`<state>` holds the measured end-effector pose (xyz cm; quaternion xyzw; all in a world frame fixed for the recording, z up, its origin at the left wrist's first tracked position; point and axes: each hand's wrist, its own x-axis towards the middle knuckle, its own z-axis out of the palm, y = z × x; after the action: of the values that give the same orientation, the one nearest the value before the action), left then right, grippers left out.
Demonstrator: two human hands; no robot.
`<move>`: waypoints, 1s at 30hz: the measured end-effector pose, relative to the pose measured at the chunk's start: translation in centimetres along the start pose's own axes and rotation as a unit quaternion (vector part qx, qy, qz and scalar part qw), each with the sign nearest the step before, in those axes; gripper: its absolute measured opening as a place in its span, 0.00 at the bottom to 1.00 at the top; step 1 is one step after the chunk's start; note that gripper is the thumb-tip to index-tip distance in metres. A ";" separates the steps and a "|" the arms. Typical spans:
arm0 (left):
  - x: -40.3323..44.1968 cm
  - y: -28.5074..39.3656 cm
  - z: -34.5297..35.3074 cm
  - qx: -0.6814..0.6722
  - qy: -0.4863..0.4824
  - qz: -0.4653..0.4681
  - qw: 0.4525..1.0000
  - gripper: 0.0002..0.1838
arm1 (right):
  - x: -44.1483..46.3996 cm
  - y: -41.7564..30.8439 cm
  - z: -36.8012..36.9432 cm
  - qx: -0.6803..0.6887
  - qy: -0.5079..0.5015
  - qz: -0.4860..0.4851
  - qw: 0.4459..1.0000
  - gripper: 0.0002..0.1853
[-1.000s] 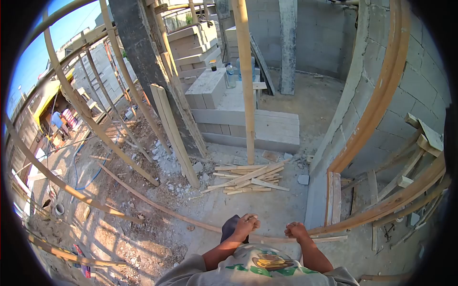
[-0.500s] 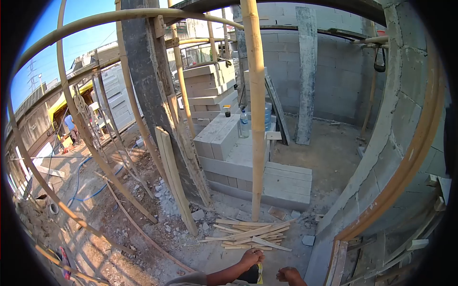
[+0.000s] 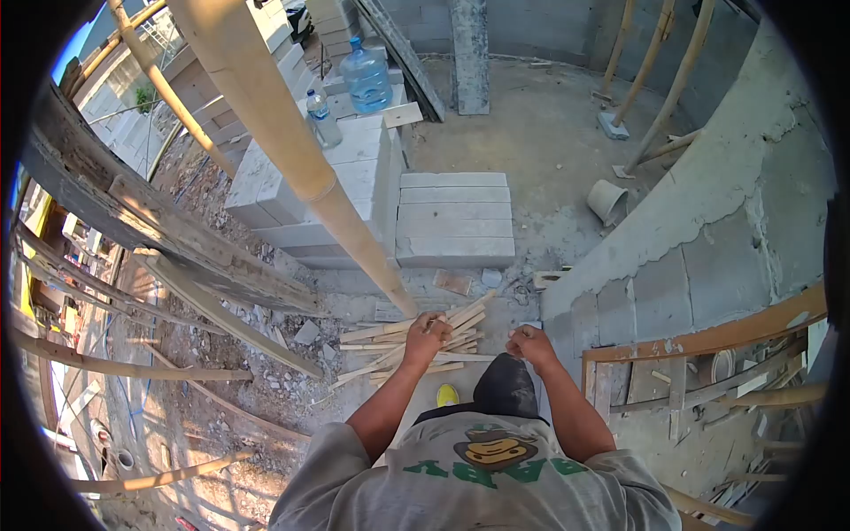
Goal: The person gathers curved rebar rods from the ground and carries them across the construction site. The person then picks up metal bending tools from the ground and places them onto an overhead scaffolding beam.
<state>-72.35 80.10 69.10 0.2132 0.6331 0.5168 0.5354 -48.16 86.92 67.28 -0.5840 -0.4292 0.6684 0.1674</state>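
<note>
My left hand [image 3: 428, 333] is held over a loose pile of thin wooden strips [image 3: 379, 352], its fingers curled in; whatever it may hold is too small to make out. To its right, my right hand [image 3: 530, 344] is closed with the fingertips pinched together, above my dark-clad knee [image 3: 506, 385]. I cannot tell what, if anything, is between those fingers. The hands are apart. Beneath them, one yellow-toed shoe [image 3: 447, 395] shows on the ground beside the strips.
A bamboo pole [image 3: 310, 168] rises just ahead of the strips. Behind it are stacked pale blocks [image 3: 454, 217], a large blue water bottle [image 3: 365, 80] and a smaller bottle [image 3: 319, 111]. A bucket [image 3: 608, 202] lies tipped near the right wall [image 3: 660, 274]. Rubble [image 3: 266, 323] covers the left ground.
My view has tipped downward, so my shirt, both forearms and my knee now show. Both hands sit higher in view, the left in front of the strips. The strips look undisturbed.
</note>
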 end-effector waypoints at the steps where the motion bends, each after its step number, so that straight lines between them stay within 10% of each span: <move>1: 0.8 -0.5 0.5 -0.007 0.000 0.007 1.000 0.16 | 0.5 0.5 -0.5 -0.008 -0.002 0.031 0.999 0.11; 8: 6.8 -1.1 2.1 -0.037 0.147 -0.032 0.988 0.18 | 10.6 -0.2 -5.2 -0.130 -0.113 0.119 0.978 0.13; 21: 1.4 1.4 6.4 0.009 0.314 0.080 0.946 0.18 | 23.9 -23.4 -0.1 -0.248 -0.176 -0.115 0.946 0.10; 30: -15.8 -10.6 -6.4 -0.147 0.555 0.080 0.815 0.16 | 8.0 -6.1 18.2 -0.414 -0.412 -0.024 0.811 0.11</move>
<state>-69.79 60.40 66.28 -0.1408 0.7197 0.6756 0.0751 -68.73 89.36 65.91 -0.2575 -0.7078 0.6010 -0.2673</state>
